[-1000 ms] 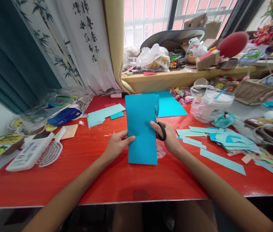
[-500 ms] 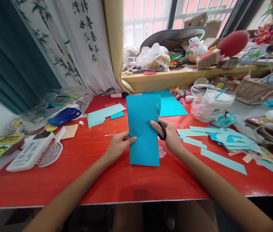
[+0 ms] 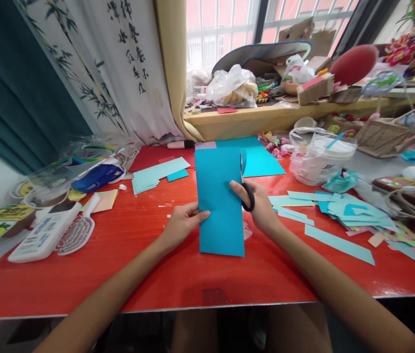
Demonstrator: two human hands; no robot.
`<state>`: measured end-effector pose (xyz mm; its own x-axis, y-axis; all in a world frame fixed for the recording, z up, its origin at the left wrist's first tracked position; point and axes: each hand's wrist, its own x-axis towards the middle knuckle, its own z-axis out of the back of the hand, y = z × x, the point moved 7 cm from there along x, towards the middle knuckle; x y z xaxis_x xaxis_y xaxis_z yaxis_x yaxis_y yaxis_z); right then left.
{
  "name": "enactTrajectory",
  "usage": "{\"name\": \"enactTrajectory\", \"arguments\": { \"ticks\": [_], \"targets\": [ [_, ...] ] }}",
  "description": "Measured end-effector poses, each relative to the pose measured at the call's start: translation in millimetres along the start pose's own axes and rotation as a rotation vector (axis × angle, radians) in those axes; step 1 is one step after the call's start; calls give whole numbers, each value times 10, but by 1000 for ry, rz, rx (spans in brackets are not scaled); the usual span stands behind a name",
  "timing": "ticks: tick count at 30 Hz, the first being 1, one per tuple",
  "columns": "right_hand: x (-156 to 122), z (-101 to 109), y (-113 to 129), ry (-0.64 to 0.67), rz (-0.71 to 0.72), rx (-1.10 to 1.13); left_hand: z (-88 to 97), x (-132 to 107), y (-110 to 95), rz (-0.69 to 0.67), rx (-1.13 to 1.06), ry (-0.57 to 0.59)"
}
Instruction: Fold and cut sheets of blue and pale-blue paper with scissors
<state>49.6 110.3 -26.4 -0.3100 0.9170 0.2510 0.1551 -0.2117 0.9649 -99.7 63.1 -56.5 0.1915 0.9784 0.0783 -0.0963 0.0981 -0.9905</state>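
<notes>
A tall sheet of blue paper (image 3: 219, 201) stands on its lower edge above the red table (image 3: 148, 274). My left hand (image 3: 183, 223) pinches its left edge at mid-height. My right hand (image 3: 256, 203) is closed in the black handles of a pair of scissors (image 3: 246, 189), whose blades run up along the sheet's right edge, near the top. A narrow strip at that edge is being parted from the sheet.
Cut light-blue strips and scraps (image 3: 339, 215) lie to the right, a stack of pale blue sheets (image 3: 156, 174) at back left, a larger blue sheet (image 3: 258, 159) behind. A white bucket in a plastic bag (image 3: 321, 157), a hairbrush (image 3: 77, 233) and a remote (image 3: 43, 235) also rest here.
The scissors have travelled further up the sheet's right edge, and the sheet and both hands have shifted slightly right and down.
</notes>
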Motion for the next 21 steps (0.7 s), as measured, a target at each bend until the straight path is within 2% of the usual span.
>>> {"name": "enactTrajectory", "arguments": {
  "ticks": [21],
  "targets": [
    [13,49,24,-57,24,8,-37,-10,83,11,14,48]
  ]
}}
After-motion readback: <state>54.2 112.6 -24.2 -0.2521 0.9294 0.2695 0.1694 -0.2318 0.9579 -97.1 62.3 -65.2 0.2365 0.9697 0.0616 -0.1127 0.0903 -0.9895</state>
